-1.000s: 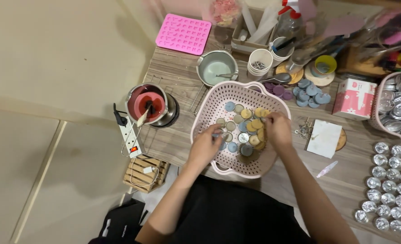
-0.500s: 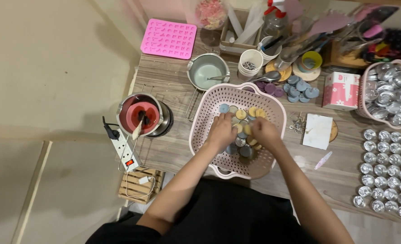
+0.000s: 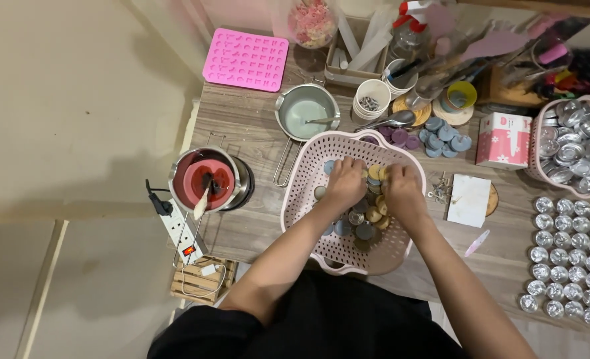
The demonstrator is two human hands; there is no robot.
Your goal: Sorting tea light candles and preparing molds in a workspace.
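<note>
A pink perforated basket (image 3: 308, 174) sits on the wooden table in front of me, holding several small round wax discs (image 3: 367, 219) in yellow, blue and grey. Both hands are inside it. My left hand (image 3: 345, 183) rests palm down on the discs at the basket's far left, fingers curled over them. My right hand (image 3: 401, 189) lies beside it on the yellow discs. Whether either hand grips a disc is hidden by the fingers.
A pot of pink wax (image 3: 206, 183) stands left on a small burner, a power strip (image 3: 179, 228) below it. A pan of pale wax (image 3: 306, 114) and a pink mould (image 3: 246, 58) lie behind. Rows of metal cups (image 3: 569, 256) fill the right; a second basket (image 3: 574, 149) holds more.
Both hands have moved further up into the basket, toward its far side, and closer together. The view has also shifted, so the table sits lower in frame.
</note>
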